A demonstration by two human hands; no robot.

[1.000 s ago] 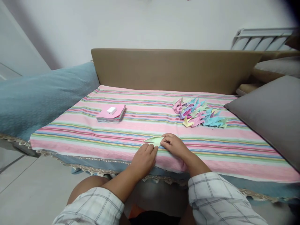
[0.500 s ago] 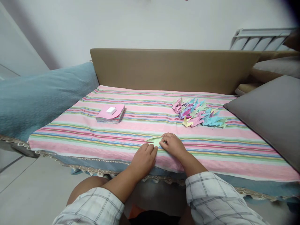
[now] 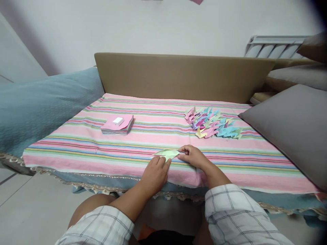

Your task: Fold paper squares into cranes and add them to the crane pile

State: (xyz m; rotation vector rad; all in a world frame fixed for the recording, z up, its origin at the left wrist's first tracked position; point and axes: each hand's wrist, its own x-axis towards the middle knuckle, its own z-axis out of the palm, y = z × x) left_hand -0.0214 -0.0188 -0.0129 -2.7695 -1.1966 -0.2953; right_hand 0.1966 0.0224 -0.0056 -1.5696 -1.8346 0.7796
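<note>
A pale green folded paper (image 3: 167, 153) lies on the striped cloth (image 3: 230, 160) near the front edge. My left hand (image 3: 155, 175) rests flat with its fingertips pressing the paper's near side. My right hand (image 3: 194, 157) pinches the paper's right end with curled fingers. Further back on the cloth sit a stack of coloured paper squares (image 3: 118, 124) with a small white object (image 3: 118, 120) on top, and a heap of folded paper cranes (image 3: 212, 123).
A blue cushion (image 3: 38, 105) lies at the left and a grey cushion (image 3: 291, 126) at the right. A tan backrest (image 3: 178, 75) stands behind the cloth. Tiled floor (image 3: 30, 211) shows at the lower left.
My right hand slid a little to the right along the green paper, uncovering more of it. The view shifted slightly. My left hand stayed in place.
</note>
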